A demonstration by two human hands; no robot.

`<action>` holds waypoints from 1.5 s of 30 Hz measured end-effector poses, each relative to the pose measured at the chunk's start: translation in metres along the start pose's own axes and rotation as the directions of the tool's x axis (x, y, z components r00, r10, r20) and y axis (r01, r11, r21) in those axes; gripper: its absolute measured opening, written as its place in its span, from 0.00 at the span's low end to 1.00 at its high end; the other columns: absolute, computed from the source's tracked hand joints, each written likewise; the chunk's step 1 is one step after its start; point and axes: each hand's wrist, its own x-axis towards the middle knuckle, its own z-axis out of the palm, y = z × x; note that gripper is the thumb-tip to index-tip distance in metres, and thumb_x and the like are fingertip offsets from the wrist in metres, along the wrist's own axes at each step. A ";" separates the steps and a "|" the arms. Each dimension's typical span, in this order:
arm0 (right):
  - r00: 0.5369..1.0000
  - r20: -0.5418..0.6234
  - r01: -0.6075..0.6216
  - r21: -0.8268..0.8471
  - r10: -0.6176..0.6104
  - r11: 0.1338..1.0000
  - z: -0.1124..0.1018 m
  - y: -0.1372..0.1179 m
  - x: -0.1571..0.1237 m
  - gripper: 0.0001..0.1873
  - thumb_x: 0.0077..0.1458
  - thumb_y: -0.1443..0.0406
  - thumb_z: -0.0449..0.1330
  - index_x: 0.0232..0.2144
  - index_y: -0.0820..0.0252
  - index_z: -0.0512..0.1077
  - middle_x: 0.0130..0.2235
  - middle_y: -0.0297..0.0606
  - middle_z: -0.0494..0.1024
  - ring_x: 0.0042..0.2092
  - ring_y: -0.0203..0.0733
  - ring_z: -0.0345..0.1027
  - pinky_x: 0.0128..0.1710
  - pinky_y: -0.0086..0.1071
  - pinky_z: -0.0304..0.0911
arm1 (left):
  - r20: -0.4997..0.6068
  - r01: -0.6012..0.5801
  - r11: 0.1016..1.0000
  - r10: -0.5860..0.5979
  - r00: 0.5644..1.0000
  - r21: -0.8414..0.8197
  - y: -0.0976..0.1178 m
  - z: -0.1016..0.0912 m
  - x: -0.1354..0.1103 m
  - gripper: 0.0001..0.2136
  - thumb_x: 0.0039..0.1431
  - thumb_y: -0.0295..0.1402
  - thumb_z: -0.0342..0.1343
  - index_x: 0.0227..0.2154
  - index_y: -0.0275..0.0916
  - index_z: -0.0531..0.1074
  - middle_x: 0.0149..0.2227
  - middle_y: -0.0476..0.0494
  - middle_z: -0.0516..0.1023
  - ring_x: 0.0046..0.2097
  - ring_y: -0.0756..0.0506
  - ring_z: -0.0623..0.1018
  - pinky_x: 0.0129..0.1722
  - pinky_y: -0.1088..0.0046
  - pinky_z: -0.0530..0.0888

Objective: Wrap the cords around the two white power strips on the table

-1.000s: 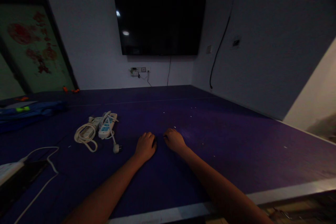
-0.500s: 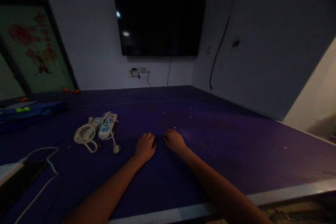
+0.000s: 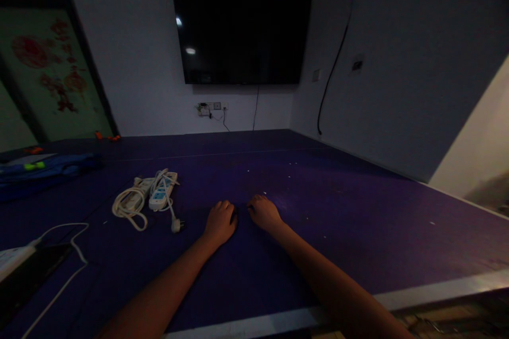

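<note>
My left hand rests on the purple tabletop, its fingers curled downward and a dark shadow beside the thumb. A short gap away, my right hand lies on the same surface in a loose fist, knuckles up. Nothing shows in either hand, though the undersides of the fingers are hidden. Left of my left hand are two white power strips; the nearer one has blue socket faces, and its plug is closest to my wrist. The other strip's coiled white cord lies further left.
A dark flat object and a white cable lie at the left edge. Behind them is a folded blue cloth. A television hangs on the far wall, with sockets below. A black cable dangles at right.
</note>
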 end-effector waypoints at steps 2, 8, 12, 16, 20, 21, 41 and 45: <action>1.000 -0.018 -0.019 0.002 0.019 1.000 0.000 0.002 0.001 0.16 0.57 0.67 0.49 0.44 0.59 0.73 0.47 0.44 0.72 0.51 0.44 0.62 0.51 0.33 0.55 | -0.001 0.018 1.000 -0.018 1.000 -0.010 0.000 0.000 0.000 0.09 0.59 0.33 0.45 0.38 0.39 0.68 0.44 0.40 0.71 0.48 0.42 0.69 0.46 0.63 0.65; 0.964 -0.206 -0.186 -0.063 0.169 0.981 -0.001 0.023 0.008 0.26 0.62 0.55 0.43 0.59 0.57 0.57 0.62 0.44 0.55 0.63 0.50 0.43 0.58 0.47 0.43 | -0.144 0.124 0.992 -0.127 0.981 -0.025 0.000 0.004 0.000 0.24 0.61 0.45 0.41 0.55 0.38 0.60 0.59 0.36 0.61 0.61 0.38 0.58 0.57 0.57 0.57; 0.942 -0.109 -0.329 -0.107 0.318 0.938 0.007 0.044 0.011 0.31 0.62 0.49 0.36 0.63 0.54 0.47 0.65 0.44 0.45 0.65 0.54 0.31 0.58 0.57 0.32 | -0.043 0.180 0.983 -0.180 0.983 0.017 -0.001 0.010 -0.001 0.31 0.59 0.52 0.34 0.61 0.38 0.52 0.65 0.36 0.48 0.66 0.36 0.45 0.59 0.46 0.48; 0.915 0.067 -0.386 -0.133 0.397 0.913 0.016 0.056 0.013 0.33 0.61 0.47 0.31 0.64 0.50 0.44 0.66 0.42 0.43 0.65 0.55 0.32 0.57 0.60 0.31 | 0.108 0.177 0.984 -0.178 0.978 0.018 -0.002 0.014 0.001 0.32 0.59 0.53 0.30 0.61 0.40 0.52 0.65 0.37 0.51 0.65 0.36 0.48 0.58 0.42 0.46; 0.914 0.085 -0.384 -0.138 0.397 0.913 0.018 0.059 0.015 0.34 0.60 0.46 0.32 0.64 0.49 0.44 0.66 0.42 0.42 0.65 0.55 0.32 0.57 0.60 0.33 | 0.124 0.163 0.986 -0.164 0.979 0.011 -0.002 0.012 0.002 0.32 0.59 0.53 0.31 0.61 0.40 0.53 0.64 0.36 0.51 0.65 0.35 0.49 0.58 0.42 0.48; 0.915 0.081 -0.383 -0.137 0.396 0.913 0.018 0.059 0.016 0.34 0.60 0.46 0.32 0.64 0.49 0.44 0.66 0.42 0.42 0.65 0.55 0.32 0.57 0.60 0.34 | 0.122 0.163 0.987 -0.163 0.979 0.010 -0.002 0.011 0.002 0.32 0.59 0.53 0.31 0.61 0.40 0.53 0.64 0.35 0.52 0.65 0.35 0.49 0.58 0.42 0.49; 0.905 0.113 -0.397 -0.123 0.410 0.909 0.016 0.057 0.017 0.34 0.60 0.46 0.33 0.64 0.49 0.42 0.66 0.41 0.40 0.65 0.55 0.30 0.57 0.60 0.31 | 0.154 0.162 0.986 -0.166 0.974 0.043 -0.001 0.008 0.003 0.33 0.59 0.53 0.30 0.61 0.37 0.53 0.64 0.35 0.50 0.65 0.36 0.48 0.58 0.44 0.49; 0.899 0.134 -0.404 -0.115 0.417 0.907 0.016 0.057 0.018 0.34 0.59 0.45 0.32 0.64 0.48 0.40 0.67 0.39 0.38 0.66 0.54 0.28 0.58 0.59 0.29 | 0.168 0.169 0.984 -0.175 0.970 0.054 -0.001 0.008 0.003 0.34 0.59 0.54 0.29 0.61 0.38 0.51 0.65 0.37 0.49 0.65 0.36 0.48 0.59 0.45 0.48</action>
